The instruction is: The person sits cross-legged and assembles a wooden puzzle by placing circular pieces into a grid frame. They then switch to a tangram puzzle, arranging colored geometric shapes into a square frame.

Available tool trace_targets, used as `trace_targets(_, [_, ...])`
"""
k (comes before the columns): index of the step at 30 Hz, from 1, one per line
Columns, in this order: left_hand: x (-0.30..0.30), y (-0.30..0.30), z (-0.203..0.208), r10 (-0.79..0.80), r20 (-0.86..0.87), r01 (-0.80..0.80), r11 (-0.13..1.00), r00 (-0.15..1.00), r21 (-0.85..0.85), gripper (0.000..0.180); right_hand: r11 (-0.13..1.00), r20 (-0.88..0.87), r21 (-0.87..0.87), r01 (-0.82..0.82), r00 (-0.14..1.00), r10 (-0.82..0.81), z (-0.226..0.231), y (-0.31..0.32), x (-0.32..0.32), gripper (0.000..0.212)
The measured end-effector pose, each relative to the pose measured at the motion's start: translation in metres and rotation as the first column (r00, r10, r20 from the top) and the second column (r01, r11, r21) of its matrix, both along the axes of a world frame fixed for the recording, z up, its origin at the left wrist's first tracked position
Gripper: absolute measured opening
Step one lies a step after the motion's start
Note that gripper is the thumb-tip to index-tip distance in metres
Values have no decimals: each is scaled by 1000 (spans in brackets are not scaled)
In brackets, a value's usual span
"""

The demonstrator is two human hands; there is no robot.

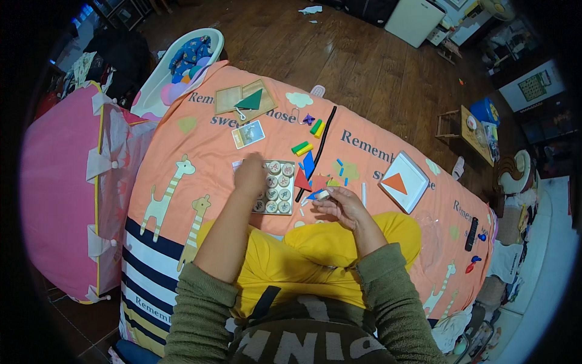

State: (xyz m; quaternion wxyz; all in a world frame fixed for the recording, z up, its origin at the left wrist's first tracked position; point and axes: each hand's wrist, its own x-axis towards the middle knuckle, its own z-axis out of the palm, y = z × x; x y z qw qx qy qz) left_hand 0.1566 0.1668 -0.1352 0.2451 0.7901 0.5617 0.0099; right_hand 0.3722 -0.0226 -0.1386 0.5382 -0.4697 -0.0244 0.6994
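Note:
A shallow box point(294, 205) in front of me holds rows of round wooden Chinese chess pieces point(284, 194) with carved characters. My left hand point(250, 175) is over the box's left part and covers the pieces there; its fingers are hidden beneath it. To the right of the box, my right hand point(341, 207) pinches one round wooden chess piece point(323, 195) between thumb and fingers. Close to that hand lie a blue pointed piece point(314, 195), a red triangle point(302, 180) and a blue parallelogram point(309, 164).
Beyond are a wooden tray point(264, 109) with a green triangle, a picture card point(248, 134), green and yellow sticks point(301, 148) and a black cord point(328, 130). A white tray point(418, 193) with an orange triangle lies at right. A pink play tent point(66, 182) stands left of the bed.

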Motion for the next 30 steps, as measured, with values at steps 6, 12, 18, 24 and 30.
trace_targets(6, [34,-55,7,-207,655,552,744,727,-377,20,998,-5,-64,-22,1000,22,-2,4,-7,27])
trace_targets(12, [30,-50,-10,-88,647,545,631,757,-552,20,986,31,-53,-157,987,158,3,7,-19,28])
trace_targets(18, [25,-38,5,-183,528,439,797,829,-414,22,980,84,-110,-164,981,173,0,10,-13,27])
trace_targets(24, [-24,20,0,-130,-20,123,970,991,-211,19,865,832,-474,-166,239,501,-45,-8,54,24])
trace_targets(30, [-21,16,-27,-11,-154,-20,979,988,-204,20,423,487,-851,-310,-165,858,-41,-3,40,42])
